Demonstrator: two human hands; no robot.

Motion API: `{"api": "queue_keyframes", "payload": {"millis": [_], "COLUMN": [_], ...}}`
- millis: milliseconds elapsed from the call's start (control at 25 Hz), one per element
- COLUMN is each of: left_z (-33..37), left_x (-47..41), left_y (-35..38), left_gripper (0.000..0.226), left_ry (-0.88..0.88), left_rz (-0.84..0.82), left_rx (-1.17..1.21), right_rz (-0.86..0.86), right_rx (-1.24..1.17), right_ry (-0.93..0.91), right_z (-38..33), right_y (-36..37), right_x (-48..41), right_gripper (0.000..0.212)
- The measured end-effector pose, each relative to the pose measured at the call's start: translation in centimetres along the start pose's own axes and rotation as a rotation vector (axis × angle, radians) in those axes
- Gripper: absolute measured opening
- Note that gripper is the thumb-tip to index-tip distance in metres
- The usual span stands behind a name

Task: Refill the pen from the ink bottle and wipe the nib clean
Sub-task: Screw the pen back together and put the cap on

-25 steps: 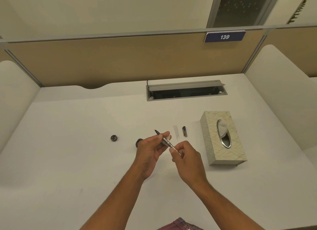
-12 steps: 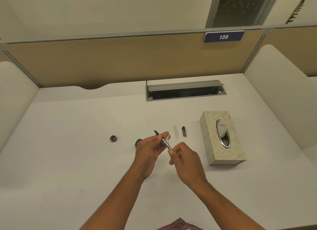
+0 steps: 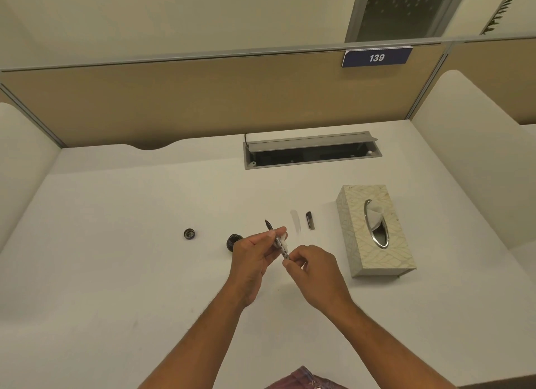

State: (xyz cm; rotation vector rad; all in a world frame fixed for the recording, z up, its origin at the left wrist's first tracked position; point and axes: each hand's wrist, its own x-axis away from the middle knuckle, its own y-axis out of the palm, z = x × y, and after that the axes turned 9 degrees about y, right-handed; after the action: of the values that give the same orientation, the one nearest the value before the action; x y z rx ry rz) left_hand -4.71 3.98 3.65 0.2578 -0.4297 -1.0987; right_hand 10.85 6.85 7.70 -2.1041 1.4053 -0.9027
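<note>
My left hand (image 3: 255,255) pinches the front section of the pen (image 3: 278,241) above the desk, its dark nib pointing up and away. The fingertips of my right hand (image 3: 311,268) grip the pen's rear end, where the converter is. A small dark ink bottle (image 3: 233,241) stands open on the desk just left of my left hand, partly hidden behind it. The bottle's round cap (image 3: 189,233) lies further left. A clear pen barrel (image 3: 295,221) and a dark pen cap (image 3: 310,220) lie side by side beyond my hands.
A patterned tissue box (image 3: 374,232) with a tissue poking from its oval slot sits to the right. An open grey cable tray (image 3: 311,151) is set into the white desk (image 3: 116,258) at the back. Partition walls stand on three sides.
My right hand has slid closer along the pen toward my left hand, fingers working at the rear end. The pen stays held in the same spot.
</note>
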Motion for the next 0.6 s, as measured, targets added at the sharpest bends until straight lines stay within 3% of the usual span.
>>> {"api": "queue_keyframes", "payload": {"millis": [120,240,600], "left_z": [-0.6,-1.4,-3.2], "left_x": [0.0,-0.3,-0.1], "left_y": [-0.3,-0.8,-1.6], "left_gripper": [0.036,0.027,0.026], "left_ry": [-0.055,-0.076,-0.162], "left_rz": [0.041,0.093,0.159], "left_rx": [0.014,-0.011,-0.016], "right_rz": [0.083,0.186,0.215], "right_rx": [-0.064,-0.112,0.153], "right_ry": [-0.014,0.016,0.223], "right_z": [0.3,1.1,5.9], "right_y": [-0.1,0.2,3.6], "right_x": [-0.9,-2.7,-8.7], "right_gripper": [0.013,0.014,0.018]}}
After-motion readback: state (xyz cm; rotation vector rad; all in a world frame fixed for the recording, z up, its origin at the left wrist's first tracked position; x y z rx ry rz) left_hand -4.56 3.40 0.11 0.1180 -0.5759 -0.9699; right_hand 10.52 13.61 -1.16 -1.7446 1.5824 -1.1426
